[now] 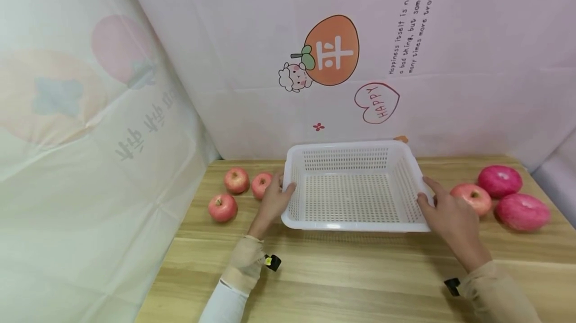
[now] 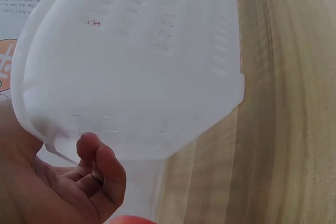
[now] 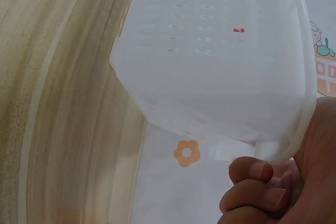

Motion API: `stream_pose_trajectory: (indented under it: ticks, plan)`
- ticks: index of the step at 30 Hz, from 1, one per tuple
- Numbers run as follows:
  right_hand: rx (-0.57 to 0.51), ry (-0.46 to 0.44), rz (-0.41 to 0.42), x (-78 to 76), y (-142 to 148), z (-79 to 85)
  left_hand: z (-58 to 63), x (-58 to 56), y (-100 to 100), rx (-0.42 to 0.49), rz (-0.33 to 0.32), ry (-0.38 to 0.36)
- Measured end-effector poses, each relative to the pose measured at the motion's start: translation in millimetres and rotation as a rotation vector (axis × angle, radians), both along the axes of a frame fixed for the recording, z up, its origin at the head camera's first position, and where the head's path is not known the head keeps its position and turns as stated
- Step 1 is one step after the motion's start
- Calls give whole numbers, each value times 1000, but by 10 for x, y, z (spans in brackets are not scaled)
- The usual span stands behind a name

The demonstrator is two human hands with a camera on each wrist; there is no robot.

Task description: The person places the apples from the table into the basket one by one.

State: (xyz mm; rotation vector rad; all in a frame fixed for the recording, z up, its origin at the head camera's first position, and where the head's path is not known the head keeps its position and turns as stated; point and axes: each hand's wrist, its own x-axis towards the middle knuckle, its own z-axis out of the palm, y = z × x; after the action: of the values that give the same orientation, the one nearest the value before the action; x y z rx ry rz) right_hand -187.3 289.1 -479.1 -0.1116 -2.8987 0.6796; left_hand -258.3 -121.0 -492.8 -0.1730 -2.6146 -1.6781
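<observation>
A white plastic basket [image 1: 351,198] with slotted walls and a mesh floor is held between both hands above the back of the wooden table, and nothing lies in it. At its left end, my left hand [image 1: 274,200] grips the rim, thumb over the top and fingers curled beneath, as the left wrist view shows. My right hand [image 1: 452,218] grips the opposite end's rim in the same way; its curled fingers [image 3: 254,192] show under the rim. Whether the basket's underside touches the table, I cannot tell.
Three red apples, one of them a front apple [image 1: 222,207], lie left of the basket. To the right are another apple [image 1: 472,199] and two magenta rounded fruits, the nearer magenta fruit [image 1: 523,212] beside the apple. A printed cloth [image 1: 252,113] hangs behind the wooden table [image 1: 333,278].
</observation>
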Motion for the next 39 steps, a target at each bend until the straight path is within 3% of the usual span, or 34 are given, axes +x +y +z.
stream_pose_trajectory:
  ticks: [4,14,21,26,33,39]
  plan:
    - [2,0,-7,13,2,-9,-17,16,14,38,-16,-25]
    - [7,-23,-6,13,-8,6,-53,-29,16,62,27,-11]
    - [30,-60,21,10,19,53,-56,-28,31,75,36,3]
    - [38,-39,66,-2,60,89,-50,-23,44,83,36,0]
    - [112,-16,100,-60,155,198,-71,-42,39,115,30,-12]
    - [140,-89,111,-126,338,361,-60,-54,40,122,33,-8]
